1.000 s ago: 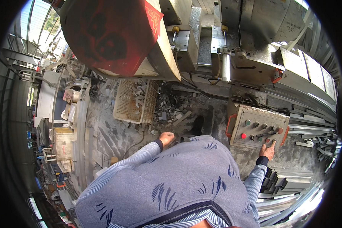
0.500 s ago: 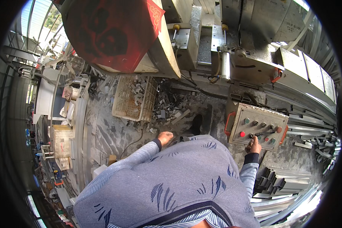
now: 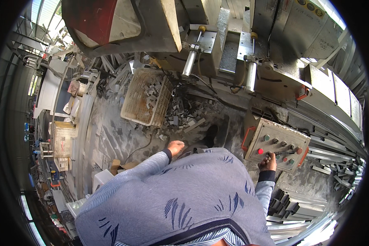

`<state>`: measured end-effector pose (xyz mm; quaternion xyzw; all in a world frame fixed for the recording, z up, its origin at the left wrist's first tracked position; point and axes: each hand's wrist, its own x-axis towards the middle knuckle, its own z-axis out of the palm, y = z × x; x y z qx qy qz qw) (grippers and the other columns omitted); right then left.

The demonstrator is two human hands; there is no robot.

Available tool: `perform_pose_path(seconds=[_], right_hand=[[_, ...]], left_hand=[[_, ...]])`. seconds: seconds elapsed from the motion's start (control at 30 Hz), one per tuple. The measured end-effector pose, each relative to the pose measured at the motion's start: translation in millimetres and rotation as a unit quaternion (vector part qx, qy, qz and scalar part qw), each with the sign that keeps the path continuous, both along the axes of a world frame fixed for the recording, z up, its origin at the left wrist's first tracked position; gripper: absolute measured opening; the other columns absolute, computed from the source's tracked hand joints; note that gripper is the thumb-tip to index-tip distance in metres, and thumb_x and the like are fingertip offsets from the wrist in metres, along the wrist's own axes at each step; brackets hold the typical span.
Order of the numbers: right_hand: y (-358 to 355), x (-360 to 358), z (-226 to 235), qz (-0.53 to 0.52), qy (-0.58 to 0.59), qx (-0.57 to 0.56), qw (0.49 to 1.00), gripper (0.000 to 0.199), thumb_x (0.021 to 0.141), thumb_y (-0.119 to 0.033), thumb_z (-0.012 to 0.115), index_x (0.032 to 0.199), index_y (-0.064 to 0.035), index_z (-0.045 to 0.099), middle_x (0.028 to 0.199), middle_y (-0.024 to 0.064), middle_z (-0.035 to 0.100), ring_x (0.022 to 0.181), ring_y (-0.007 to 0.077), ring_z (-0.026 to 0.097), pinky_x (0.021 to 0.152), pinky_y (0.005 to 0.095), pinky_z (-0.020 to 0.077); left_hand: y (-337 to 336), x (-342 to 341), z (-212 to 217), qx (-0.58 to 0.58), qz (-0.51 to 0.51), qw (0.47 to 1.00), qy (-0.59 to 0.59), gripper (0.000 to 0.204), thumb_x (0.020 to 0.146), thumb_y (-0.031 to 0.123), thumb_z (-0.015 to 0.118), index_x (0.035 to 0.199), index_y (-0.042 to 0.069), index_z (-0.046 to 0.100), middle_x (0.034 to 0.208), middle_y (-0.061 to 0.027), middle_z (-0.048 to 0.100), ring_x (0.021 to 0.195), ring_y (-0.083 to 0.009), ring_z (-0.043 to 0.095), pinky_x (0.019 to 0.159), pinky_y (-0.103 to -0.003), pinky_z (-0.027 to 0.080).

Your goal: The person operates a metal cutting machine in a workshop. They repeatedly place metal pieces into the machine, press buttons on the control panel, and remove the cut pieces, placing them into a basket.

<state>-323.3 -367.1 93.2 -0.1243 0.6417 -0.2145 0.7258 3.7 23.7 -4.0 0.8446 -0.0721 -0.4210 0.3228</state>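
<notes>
My right hand [image 3: 268, 163] is at the lower left of a grey control panel [image 3: 255, 144], its fingers closed on a small dark knob beside a lit red button [image 3: 260, 151]. The hand partly hides the knob. My left hand [image 3: 176, 147] hangs in front of my body with its fingers curled in, and nothing shows in it. Ahead stands a metal cutting machine [image 3: 274, 80] with two clamp cylinders, the left one [image 3: 190, 61] and the right one [image 3: 251, 76]. A large red and grey machine cover [image 3: 160, 30] hangs at its left.
A cream plastic crate [image 3: 129, 112] holds metal offcuts, and more offcuts [image 3: 184, 117] lie heaped beside it. Orange handles [image 3: 247, 138] flank the panel. Stacked metal profiles [image 3: 303, 203] lie at the right. A fan [image 3: 78, 65] and cardboard boxes [image 3: 64, 139] stand at the left.
The red-fronted cover has swung up and left in view, uncovering the left clamp cylinder. The view has shifted slightly. My right hand stays at the panel; my left hand is still curled.
</notes>
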Motion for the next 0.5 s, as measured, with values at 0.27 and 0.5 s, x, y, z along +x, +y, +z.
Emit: perform_pose_path(seconds=[0.27, 0.5], right_hand=[[2, 1, -6, -0.006, -0.019, -0.003, 1.000, 0.020, 0.079, -0.035, 0.058, 0.069, -0.0187, 0.052, 0.051, -0.0065, 0.043, 0.039, 0.0099, 0.037, 0.040, 0.0262, 0.0332], [6, 9, -5, -0.035, 0.012, -0.013, 0.999, 0.021, 0.079, -0.035, 0.059, 0.071, -0.0168, 0.050, 0.055, -0.0054, 0.041, 0.042, 0.0098, 0.033, 0.042, 0.0247, 0.0313]], left_hand=[[-49, 81, 71, -0.041, 0.088, 0.985, -0.145, 0.022, 0.084, 0.011, 0.059, 0.104, 0.003, 0.064, 0.090, -0.0068, 0.066, 0.074, -0.0141, 0.062, 0.069, -0.029, 0.050], [-140, 193, 179, -0.151, 0.091, 0.934, -0.312, 0.018, 0.083, 0.011, 0.061, 0.098, 0.003, 0.065, 0.085, -0.0090, 0.067, 0.078, -0.0191, 0.063, 0.070, -0.031, 0.049]])
